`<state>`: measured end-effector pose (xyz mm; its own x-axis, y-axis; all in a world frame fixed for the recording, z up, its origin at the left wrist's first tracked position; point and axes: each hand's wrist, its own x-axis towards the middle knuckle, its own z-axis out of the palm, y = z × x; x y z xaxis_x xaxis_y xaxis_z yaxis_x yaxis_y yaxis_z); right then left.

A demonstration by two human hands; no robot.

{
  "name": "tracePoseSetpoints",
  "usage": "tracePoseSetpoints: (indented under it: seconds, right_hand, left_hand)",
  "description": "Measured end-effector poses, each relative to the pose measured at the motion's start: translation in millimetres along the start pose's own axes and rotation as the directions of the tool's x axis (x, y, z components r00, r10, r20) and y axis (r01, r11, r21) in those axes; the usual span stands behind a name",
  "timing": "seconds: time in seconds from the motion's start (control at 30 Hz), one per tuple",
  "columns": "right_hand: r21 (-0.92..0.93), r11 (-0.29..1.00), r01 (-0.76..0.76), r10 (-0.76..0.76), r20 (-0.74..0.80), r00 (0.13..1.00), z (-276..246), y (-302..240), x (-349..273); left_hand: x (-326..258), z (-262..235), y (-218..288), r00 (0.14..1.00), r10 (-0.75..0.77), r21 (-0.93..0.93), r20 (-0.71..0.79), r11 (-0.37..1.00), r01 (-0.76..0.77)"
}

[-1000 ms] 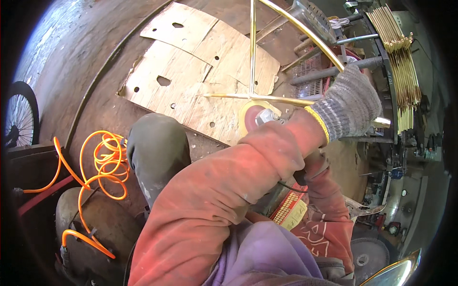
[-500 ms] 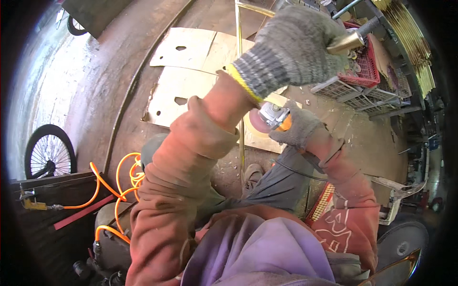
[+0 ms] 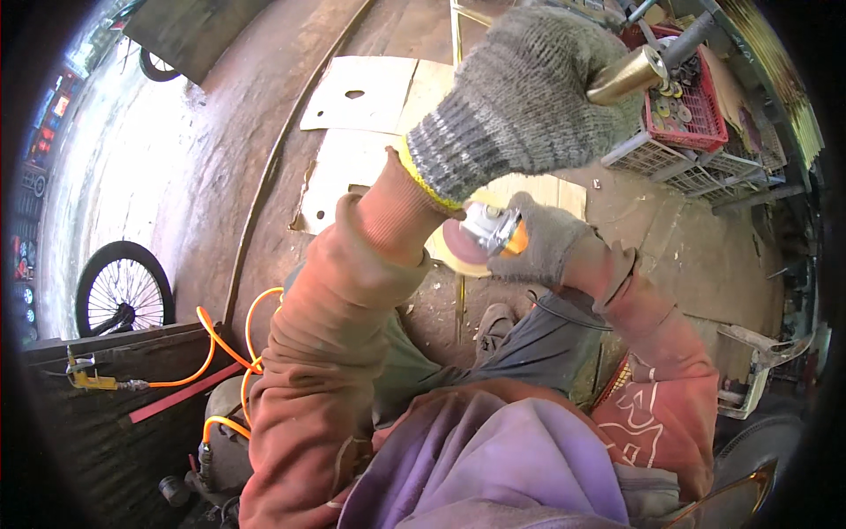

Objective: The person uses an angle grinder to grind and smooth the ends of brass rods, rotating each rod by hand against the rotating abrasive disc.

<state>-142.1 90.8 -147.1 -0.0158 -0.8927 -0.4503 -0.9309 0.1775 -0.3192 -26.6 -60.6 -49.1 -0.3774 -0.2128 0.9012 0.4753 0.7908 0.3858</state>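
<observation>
Raised high and close, my left hand (image 3: 529, 97) wears a grey knitted glove with a yellow cuff edge. Its fingers are wrapped round a brass-coloured metal tube (image 3: 626, 78), whose open end sticks out to the right. Thin brass-coloured bars (image 3: 456, 37) show beyond this hand; whether they join the tube I cannot tell. Lower down, my right hand (image 3: 548, 245), also in a grey glove, grips an angle grinder (image 3: 492, 226) with an orange body and a metal head. The grinder's reddish disc (image 3: 463, 243) faces left, below my left wrist and apart from the visible tube end.
Flattened cardboard (image 3: 361, 93) with holes lies on the floor ahead. Right of it, a red crate (image 3: 696, 132) of small parts stands on grey crates (image 3: 674, 172). At left are a spoked wheel (image 3: 123, 291) and an orange hose (image 3: 181, 381). A black cord (image 3: 564, 316) hangs near my leg.
The whole view has shifted, with the floor things now farther right. The grinder in my right hand has moved left and slightly nearer to me. The tube's end has turned upward a little.
</observation>
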Motion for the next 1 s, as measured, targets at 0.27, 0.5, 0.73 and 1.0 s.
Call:
tracePoseSetpoints:
  seconds: [0.27,0.5,0.73,1.0]
  right_hand:
    - [0.048,0.998,-0.030,0.032,-0.039,0.999,1.9,1.6,4.9]
    - [0.058,0.998,-0.025,0.023,0.033,0.999,4.0,-1.7,-0.3]
    - [0.160,0.986,0.041,-0.044,0.015,0.999,29.7,6.9,5.0]
    - [0.503,0.864,0.015,0.027,-0.076,0.997,15.7,-4.3,30.1]
  left_hand:
    - [-4.2,1.0,2.8,1.000,0.000,-0.102,0.026,0.995,0.002]
    - [-4.7,-10.4,10.8,0.999,-0.011,0.002,0.048,1.000,0.011]
    - [-11.5,-25.8,4.9,0.999,-0.040,-0.054,-0.021,0.998,0.039]
    - [-16.7,-63.7,6.3,0.815,-0.256,0.042,-0.519,0.945,0.324]
